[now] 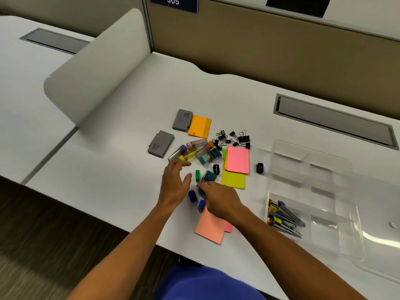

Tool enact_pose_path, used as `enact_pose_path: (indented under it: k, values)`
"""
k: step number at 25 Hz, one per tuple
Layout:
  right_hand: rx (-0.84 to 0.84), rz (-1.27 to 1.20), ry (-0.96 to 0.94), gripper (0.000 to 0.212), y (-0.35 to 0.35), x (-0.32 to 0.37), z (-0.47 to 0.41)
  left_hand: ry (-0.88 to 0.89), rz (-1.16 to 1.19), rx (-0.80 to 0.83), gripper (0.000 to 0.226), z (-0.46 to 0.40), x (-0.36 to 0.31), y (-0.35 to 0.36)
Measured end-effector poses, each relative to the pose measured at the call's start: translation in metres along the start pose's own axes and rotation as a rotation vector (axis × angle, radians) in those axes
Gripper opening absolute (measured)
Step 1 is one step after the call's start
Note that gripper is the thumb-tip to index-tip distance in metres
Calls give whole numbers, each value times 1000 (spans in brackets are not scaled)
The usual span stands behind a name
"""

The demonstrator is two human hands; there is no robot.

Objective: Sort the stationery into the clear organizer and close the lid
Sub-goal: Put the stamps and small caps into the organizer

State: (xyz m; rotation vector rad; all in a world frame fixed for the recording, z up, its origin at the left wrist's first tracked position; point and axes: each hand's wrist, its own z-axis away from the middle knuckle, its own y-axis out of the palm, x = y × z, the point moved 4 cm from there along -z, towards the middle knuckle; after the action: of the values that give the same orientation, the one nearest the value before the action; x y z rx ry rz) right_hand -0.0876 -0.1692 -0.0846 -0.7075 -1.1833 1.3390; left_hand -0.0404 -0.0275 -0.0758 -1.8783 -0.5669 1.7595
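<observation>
Sorting is underway: right grip (pixel 213 197) pinches a small teal piece, left grip (pixel 176 180) spread beside it; next, carry it to the organizer (pixel 337 169).

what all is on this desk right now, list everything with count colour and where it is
clear organizer: one, transparent, right side of desk
staplers: several, metal with coloured parts, organizer's near-left compartment
grey cases: two, far left of the pile
sticky pads: several; orange, pink, yellow, salmon, scattered
binder clips: a cluster, black, far side of the pile
tubes: several, clear with coloured caps, pile centre
staple boxes: two, teal
sharpeners: two, black
small blocks: two blue, one green, by the hands
left hand: open, above the desk
right hand: fingers on a small item, grip unclear
</observation>
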Motion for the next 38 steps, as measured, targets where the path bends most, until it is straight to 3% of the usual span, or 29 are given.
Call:
enact_pose_path:
  k: [5,12,15,22,25,28,34,38]
  values:
    - [-110,79,-102,26,1,-1,-2,43,-168,28,28,-41,-11,11]
    - [-301,-57,-4,36,-18,-21,16,172,-648,215,35,-76,-15,54]
    - [-389,-154,83,36,-28,-33,30,173,-685,217,32,-77,-14,59]
    - [-452,-647,88,33,-62,-70,57,190,-414,124,36,-72,-28,47]
    - [-507,-805,80,28,-74,-92,77,228,-210,44,36,-64,-44,39]
    - [-503,-937,160,27,-80,-123,103,203,69,76,27,-50,-63,39]
    - [-472,-1040,245,31,-86,-188,175,176,399,32,19,-8,-119,65]
    - [-459,-1062,397,25,-84,-236,233,206,392,190,18,20,-153,101]
